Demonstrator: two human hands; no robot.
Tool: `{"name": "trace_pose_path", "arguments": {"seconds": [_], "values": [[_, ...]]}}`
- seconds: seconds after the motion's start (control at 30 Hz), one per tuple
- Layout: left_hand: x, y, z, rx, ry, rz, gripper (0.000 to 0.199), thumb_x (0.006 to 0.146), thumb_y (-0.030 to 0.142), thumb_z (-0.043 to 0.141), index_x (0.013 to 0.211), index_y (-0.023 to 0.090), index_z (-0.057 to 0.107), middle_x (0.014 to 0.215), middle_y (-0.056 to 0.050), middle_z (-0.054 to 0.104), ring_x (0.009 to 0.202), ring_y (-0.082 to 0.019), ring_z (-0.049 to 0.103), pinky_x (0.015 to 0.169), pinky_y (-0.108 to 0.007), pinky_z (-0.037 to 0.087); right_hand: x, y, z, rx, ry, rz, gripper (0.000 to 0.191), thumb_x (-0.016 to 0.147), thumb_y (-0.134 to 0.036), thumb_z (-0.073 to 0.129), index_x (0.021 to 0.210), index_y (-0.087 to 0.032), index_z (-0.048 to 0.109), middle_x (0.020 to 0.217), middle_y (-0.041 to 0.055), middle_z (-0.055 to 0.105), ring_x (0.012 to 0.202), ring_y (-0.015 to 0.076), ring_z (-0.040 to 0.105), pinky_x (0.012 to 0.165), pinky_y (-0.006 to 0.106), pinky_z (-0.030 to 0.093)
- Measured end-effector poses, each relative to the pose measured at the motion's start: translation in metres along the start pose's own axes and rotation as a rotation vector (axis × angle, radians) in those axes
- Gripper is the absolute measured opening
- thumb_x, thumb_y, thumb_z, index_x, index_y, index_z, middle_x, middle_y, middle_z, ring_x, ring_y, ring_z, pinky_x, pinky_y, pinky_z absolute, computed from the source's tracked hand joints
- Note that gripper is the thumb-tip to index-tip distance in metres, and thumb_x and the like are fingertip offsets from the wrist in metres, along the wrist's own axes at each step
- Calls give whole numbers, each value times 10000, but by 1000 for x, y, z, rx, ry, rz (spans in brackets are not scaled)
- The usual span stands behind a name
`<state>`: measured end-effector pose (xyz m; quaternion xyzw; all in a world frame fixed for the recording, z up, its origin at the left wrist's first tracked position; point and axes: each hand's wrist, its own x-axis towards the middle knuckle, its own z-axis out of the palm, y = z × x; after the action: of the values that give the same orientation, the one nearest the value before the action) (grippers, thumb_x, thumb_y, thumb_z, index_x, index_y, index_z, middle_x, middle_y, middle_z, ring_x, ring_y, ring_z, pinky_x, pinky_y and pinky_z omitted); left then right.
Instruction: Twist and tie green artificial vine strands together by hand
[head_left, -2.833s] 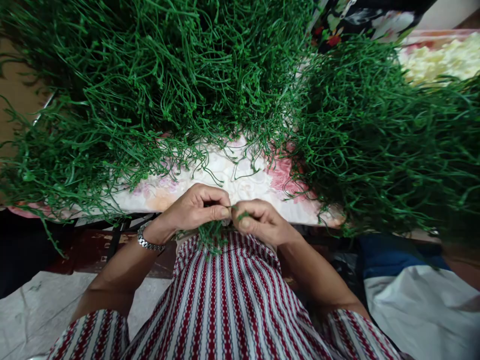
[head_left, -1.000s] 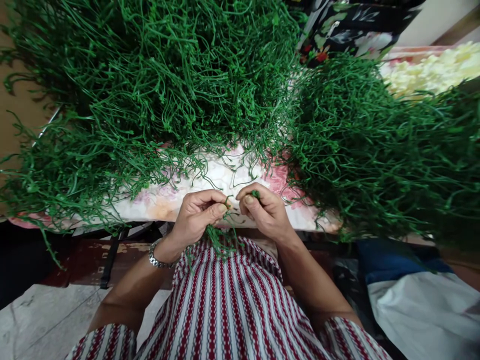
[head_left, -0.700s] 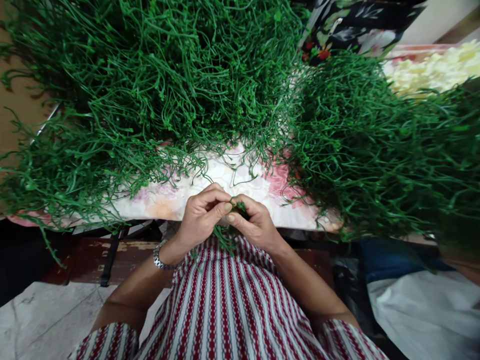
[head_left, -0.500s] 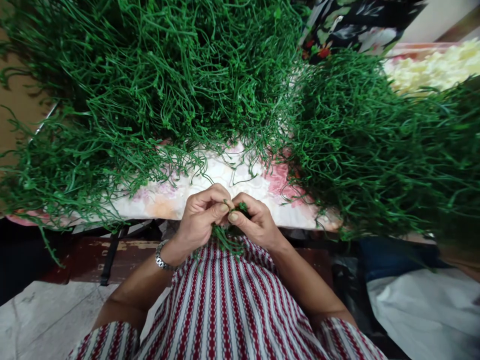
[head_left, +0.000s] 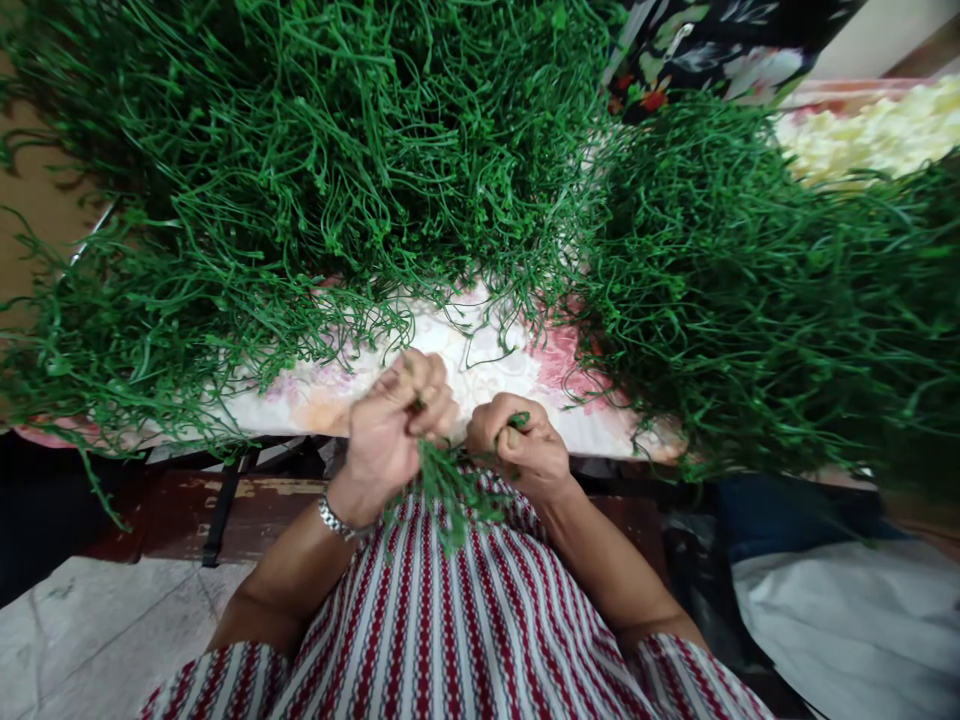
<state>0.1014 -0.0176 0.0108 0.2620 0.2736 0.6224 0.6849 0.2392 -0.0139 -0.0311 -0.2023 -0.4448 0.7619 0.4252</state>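
Observation:
My left hand, a metal watch on its wrist, is blurred by motion with its fingers closed. From below it a small bunch of thin green stems fans out over my striped garment. My right hand is curled tight close by, a bit of dark green stem poking out between thumb and fingers. Both hands are held at the near table edge, slightly apart. Beyond them lies a large heap of the same stems, with a second heap to the right.
A floral cloth covers the table, loose stems scattered on it. Pale yellow-white pieces are piled at the back right. A black floral cloth item is behind the heaps. White fabric lies low on the right.
My hands have drawn apart from a shared pinch; the left has gone up and left. The bunch now spreads wider below them. My right fingers have curled in more tightly.

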Motion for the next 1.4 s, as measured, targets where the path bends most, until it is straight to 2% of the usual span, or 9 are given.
{"name": "trace_pose_path", "arguments": {"seconds": [0.1, 0.23, 0.33, 0.47, 0.67, 0.83, 1.0, 1.23, 1.4], "values": [[4, 7, 1, 96, -9, 101, 167, 745, 240, 625, 657, 158, 510, 625, 39, 432, 382, -13, 318, 374, -171, 299, 1, -2, -3, -51, 30, -39, 348, 750, -474, 596, 648, -164, 477, 512, -45, 395, 431, 67, 344, 435, 214, 291], [5, 5, 2, 218, -61, 59, 117, 738, 220, 633, 679, 147, 564, 669, 9, 502, 429, -37, 389, 402, -193, 316, 6, -15, -7, -199, 55, -167, 278, 822, -389, 548, 683, -157, 487, 659, 9, 502, 577, 92, 472, 553, 233, 402], [8, 3, 1, 265, -20, 68, 95, 725, 193, 648, 665, 150, 588, 689, 0, 517, 523, -72, 475, 477, -213, 368, 7, -22, -8, -197, 72, -134, 208, 849, -353, 526, 775, -170, 461, 785, 20, 548, 588, 82, 522, 568, 234, 452], [11, 2, -1, 334, 18, 97, 119, 704, 193, 676, 626, 153, 596, 702, -2, 510, 649, -98, 497, 625, -237, 395, 3, -22, -7, -219, 140, -16, 183, 870, -363, 498, 852, -196, 424, 680, -39, 505, 388, 26, 334, 373, 163, 285], [12, -6, 6, 478, 68, 207, 101, 700, 211, 684, 637, 177, 613, 724, -2, 481, 726, -115, 467, 678, -238, 392, 0, -25, -4, -669, 26, -14, 206, 821, -343, 573, 897, -157, 526, 600, -55, 396, 515, 53, 336, 488, 184, 297], [11, -7, 9, 600, 42, 267, 55, 744, 237, 648, 717, 191, 636, 753, -7, 508, 748, -123, 488, 689, -239, 400, 0, -26, 1, -866, 28, -58, 123, 839, -258, 532, 785, -147, 525, 669, -27, 480, 617, 74, 428, 598, 198, 359], [-2, 1, 1, 754, -34, 85, 189, 775, 237, 610, 958, 190, 612, 795, -8, 565, 753, -122, 509, 700, -226, 396, -1, -30, -2, -846, 75, -174, 103, 800, -248, 611, 819, -167, 551, 717, -25, 565, 653, 76, 510, 631, 189, 390], [-11, 3, -12, 895, 41, 73, 62, 732, 120, 584, 710, 154, 538, 661, 22, 515, 630, -92, 461, 600, -197, 364, -2, -29, -6, -712, 33, -124, 197, 821, -297, 581, 971, -176, 537, 779, -3, 556, 662, 87, 516, 639, 211, 417], [-13, 7, -9, 924, -62, 26, 37, 771, 153, 519, 735, 156, 511, 663, 28, 465, 597, -82, 417, 554, -193, 343, -1, -26, -6, -853, 34, -228, 244, 822, -263, 549, 1041, -164, 508, 831, 36, 555, 739, 129, 532, 676, 257, 450]]}}
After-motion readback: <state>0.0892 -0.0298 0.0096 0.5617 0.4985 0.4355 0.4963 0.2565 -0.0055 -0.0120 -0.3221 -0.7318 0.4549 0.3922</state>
